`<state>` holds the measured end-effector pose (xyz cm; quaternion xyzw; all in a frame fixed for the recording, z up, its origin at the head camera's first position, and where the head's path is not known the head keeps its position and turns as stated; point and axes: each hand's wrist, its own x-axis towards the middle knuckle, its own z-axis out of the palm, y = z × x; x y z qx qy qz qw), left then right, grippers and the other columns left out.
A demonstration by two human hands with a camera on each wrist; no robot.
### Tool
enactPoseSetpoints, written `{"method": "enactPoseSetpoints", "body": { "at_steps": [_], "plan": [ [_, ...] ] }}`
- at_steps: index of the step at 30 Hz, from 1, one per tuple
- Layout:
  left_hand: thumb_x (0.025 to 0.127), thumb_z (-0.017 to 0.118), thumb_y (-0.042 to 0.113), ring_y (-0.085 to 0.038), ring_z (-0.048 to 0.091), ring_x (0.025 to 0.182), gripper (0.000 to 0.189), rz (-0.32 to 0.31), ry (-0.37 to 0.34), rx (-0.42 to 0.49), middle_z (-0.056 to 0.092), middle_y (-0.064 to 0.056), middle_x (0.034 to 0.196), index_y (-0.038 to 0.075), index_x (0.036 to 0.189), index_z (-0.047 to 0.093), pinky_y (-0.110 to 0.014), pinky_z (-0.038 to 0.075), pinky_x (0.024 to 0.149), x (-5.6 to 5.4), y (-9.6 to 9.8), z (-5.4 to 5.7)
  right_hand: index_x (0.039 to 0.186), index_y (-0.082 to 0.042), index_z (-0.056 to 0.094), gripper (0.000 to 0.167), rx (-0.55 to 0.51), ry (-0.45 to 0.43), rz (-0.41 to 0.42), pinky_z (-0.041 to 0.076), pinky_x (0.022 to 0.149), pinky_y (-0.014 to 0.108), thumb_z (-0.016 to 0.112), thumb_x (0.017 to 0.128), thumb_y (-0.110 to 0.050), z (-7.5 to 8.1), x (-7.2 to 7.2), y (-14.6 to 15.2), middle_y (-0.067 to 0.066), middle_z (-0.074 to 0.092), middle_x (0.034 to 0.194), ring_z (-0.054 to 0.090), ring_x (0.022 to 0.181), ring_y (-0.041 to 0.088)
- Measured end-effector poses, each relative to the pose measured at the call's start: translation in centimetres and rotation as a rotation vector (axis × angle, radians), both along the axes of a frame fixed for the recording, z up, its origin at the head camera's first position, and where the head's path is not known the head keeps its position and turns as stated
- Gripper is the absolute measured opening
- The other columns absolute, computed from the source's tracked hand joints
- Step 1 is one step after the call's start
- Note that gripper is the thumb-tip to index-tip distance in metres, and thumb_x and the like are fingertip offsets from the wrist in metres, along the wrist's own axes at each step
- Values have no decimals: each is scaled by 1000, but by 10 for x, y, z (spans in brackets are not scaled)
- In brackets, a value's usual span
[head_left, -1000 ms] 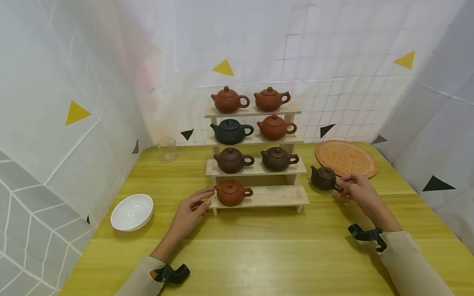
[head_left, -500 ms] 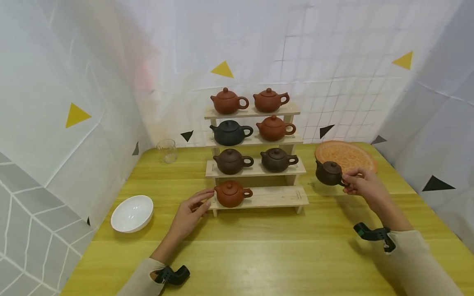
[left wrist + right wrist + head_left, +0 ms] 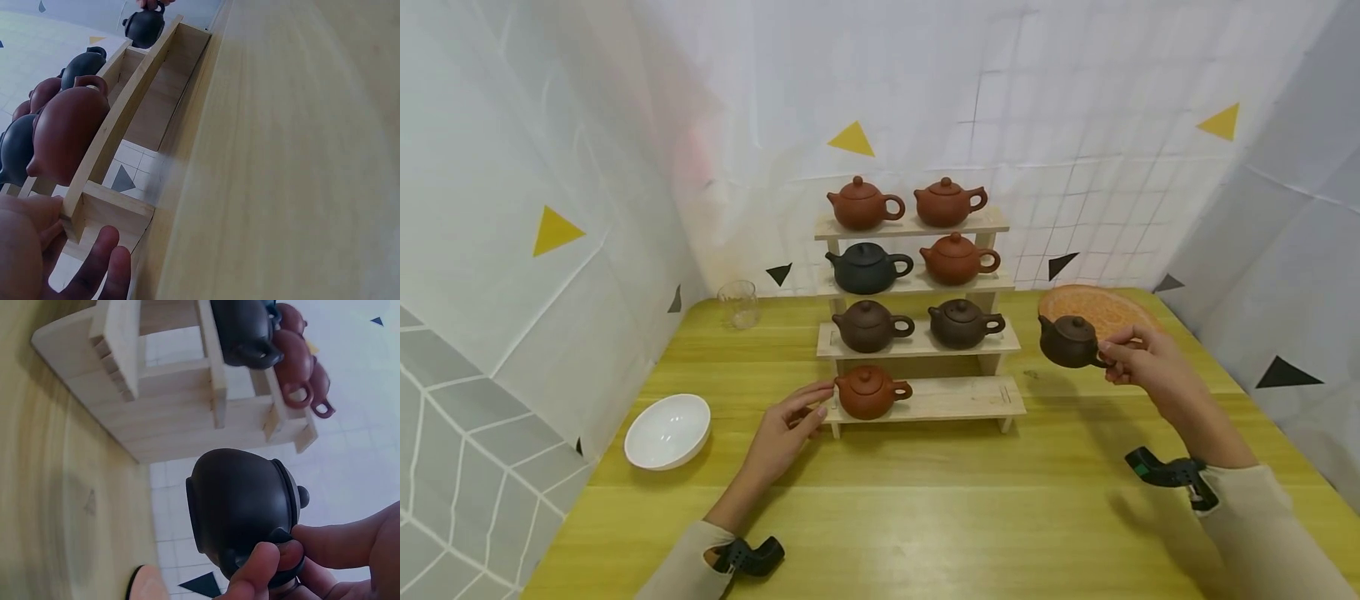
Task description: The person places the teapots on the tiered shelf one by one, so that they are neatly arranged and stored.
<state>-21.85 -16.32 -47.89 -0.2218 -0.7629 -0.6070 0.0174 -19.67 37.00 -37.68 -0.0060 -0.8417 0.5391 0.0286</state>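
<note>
My right hand [image 3: 1153, 367] pinches the handle of a small dark brown teapot [image 3: 1069, 342], holding it off the table to the right of the stepped wooden rack [image 3: 955, 402]. The same teapot [image 3: 240, 500] fills the middle of the right wrist view, its lid on and thumb and fingers at its handle. My left hand [image 3: 784, 427] has its fingertips at the left end of the rack's lowest shelf, fingers loosely extended. Just beside them on that shelf sits a reddish teapot [image 3: 868, 392]. In the left wrist view the left fingers [image 3: 103, 247] are spread around the shelf end.
Higher shelves carry several more teapots, among them a black one [image 3: 865, 268] and a brown one [image 3: 964, 323]. A round orange patterned mat [image 3: 1097, 304] lies behind the held teapot. A white bowl [image 3: 667, 432] and a clear glass [image 3: 740, 303] stand on the left.
The right hand has lifted the dark brown teapot off the table and moved it slightly to the right. The left hand stays at the shelf end.
</note>
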Motion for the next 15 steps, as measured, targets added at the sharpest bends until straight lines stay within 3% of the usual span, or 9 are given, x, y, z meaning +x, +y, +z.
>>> {"method": "enactPoseSetpoints", "body": {
  "at_steps": [15],
  "plan": [
    [106, 64, 15, -26, 68, 106, 32, -5, 0, 3, 57, -7, 148, 7, 137, 70, -41, 61, 76, 1, 1, 1, 108, 2, 48, 19, 4, 65, 39, 49, 62, 32, 52, 112, -17, 31, 15, -15, 10, 58, 96, 51, 67, 24]
  ]
}}
